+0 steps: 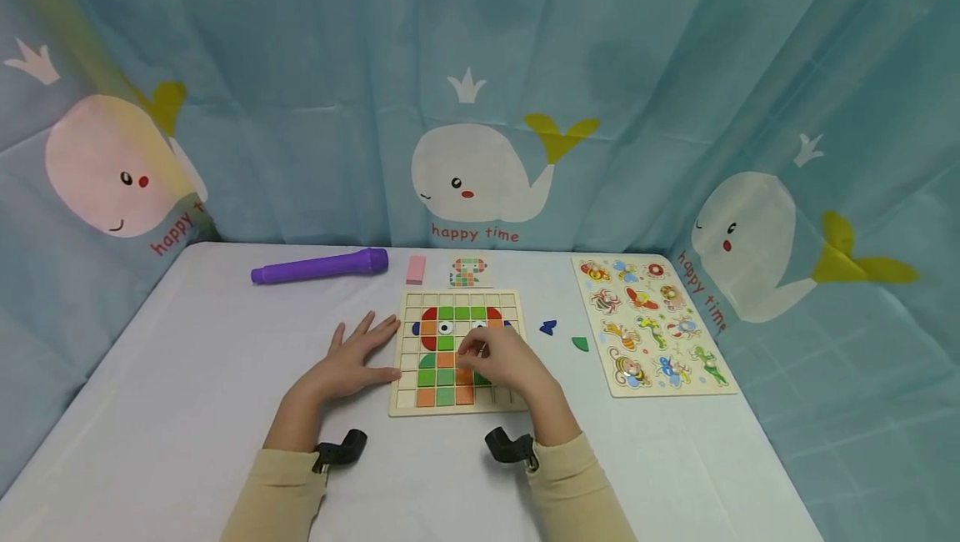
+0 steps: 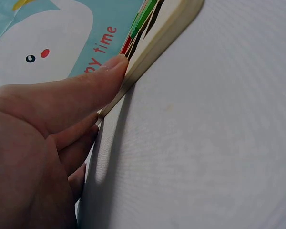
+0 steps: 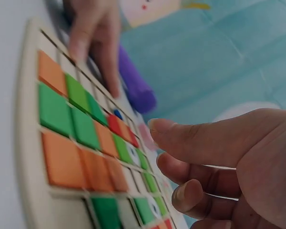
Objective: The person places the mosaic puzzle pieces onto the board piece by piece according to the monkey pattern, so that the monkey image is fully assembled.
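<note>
A wooden grid board (image 1: 406,398) holds coloured square and rounded tiles, among them a white eye tile (image 1: 446,328) and an orange tile (image 1: 465,396). My left hand (image 1: 348,363) lies at the board's left edge with its fingers spread. In the left wrist view its thumb (image 2: 81,98) touches the edge. My right hand (image 1: 506,356) hovers over the board's right half, hiding some tiles. Its fingers are loosely bent in the right wrist view; a gap separates the thumb (image 3: 195,140) from the other fingers, and nothing shows between them.
Behind the board are a pattern card (image 1: 470,273), a pink block (image 1: 416,269) and a purple flashlight-shaped stick (image 1: 322,267). To its right lie dark blue pieces (image 1: 548,328), a green quarter-round piece (image 1: 581,343) and an insect puzzle board (image 1: 626,390). A whale-print curtain (image 1: 315,150) hangs behind.
</note>
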### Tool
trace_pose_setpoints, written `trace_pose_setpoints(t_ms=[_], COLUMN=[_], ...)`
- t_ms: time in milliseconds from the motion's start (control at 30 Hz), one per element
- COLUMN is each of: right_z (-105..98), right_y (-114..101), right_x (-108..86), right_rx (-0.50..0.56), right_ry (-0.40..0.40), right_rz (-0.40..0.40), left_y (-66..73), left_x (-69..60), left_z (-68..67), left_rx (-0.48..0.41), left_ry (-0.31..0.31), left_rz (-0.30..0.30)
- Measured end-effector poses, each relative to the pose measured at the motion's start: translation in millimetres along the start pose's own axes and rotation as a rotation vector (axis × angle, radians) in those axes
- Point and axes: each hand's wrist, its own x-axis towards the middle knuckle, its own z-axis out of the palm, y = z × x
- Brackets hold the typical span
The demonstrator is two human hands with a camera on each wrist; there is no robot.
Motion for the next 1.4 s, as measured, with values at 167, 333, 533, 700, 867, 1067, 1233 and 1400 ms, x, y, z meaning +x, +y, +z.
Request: trace_pose_setpoints(t_ms=[167, 333, 533, 700, 867, 1067, 1233, 1400], right_z=[-19, -36, -52, -62, -70, -78, -79, -77], right_y=[16, 36, 59, 73, 86, 102, 112, 117], right_x=[-5.3, -12.2, -19.1, -25.7, -32.5, -40.8, -46.0, -47.2], right_rx=[0.02, 0.034, 0.036, 0.042, 0.05, 0.056, 0.077, 0.022], right_ry=[0.052, 0.111, 0.193, 0.218, 0.235, 0.29, 0.323, 0.334], right_rz=[0.033, 0.127, 0.243, 0.296, 0.327, 0.39, 0.431, 0.451], left_y=[-0.7, -0.1, 1.8, 1.5, 0.3, -1.0, -0.4, 0.5], left_x=[0.5, -0.2, -2.0, -2.4, -2.0, -1.6, -1.0, -0.5], left_z=[0.7, 0.0, -1.4, -2.3, -1.5, -1.0, -1.2, -0.9], left_rx=[-0.004, -0.006, -0.007, -0.008, -0.009, -0.008, -0.006, -0.005], left_ry=[-0.012, -0.01, 0.003, 0.005, 0.001, 0.0, -0.001, 0.001], left_rz=[-0.009, -0.005, 0.006, 0.008, 0.01, 0.0, 0.001, 0.003])
